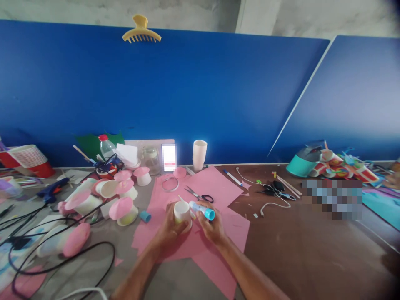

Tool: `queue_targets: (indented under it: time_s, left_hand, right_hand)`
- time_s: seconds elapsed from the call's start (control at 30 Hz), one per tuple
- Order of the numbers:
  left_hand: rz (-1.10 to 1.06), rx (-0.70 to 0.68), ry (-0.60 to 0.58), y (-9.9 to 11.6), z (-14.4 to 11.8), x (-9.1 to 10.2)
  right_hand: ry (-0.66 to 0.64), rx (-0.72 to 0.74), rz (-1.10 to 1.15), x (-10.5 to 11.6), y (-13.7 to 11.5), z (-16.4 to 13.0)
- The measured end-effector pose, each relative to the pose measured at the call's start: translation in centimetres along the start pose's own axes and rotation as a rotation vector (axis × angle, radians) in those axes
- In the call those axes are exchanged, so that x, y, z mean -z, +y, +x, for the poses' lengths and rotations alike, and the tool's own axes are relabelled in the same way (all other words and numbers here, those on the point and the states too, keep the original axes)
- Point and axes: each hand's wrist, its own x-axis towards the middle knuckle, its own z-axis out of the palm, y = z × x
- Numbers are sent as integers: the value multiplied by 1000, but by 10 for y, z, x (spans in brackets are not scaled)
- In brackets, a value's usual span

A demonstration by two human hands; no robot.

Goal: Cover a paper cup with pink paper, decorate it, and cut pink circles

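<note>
Resting in left hand (pixel 170 227), cup (pixel 182 211) beside glue stick (pixel 202 210)

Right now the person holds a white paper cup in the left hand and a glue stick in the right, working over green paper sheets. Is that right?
Not quite: the paper is pink, not green. The head view shows the left hand holding the white paper cup and the right hand holding the glue stick, both over pink paper sheets spread on the table.
</note>
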Motion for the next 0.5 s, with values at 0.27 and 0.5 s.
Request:
queue_targets:
  time_s: [0.27,0.5]
  left_hand:
    - [-566,188,-75,5,-3,-3]
    - [-221,88,-1,-3,3,0]
  right_hand:
    - [-60,-69,101,0,-10,-3]
    - [-107,104,52,-5,-20,-11]
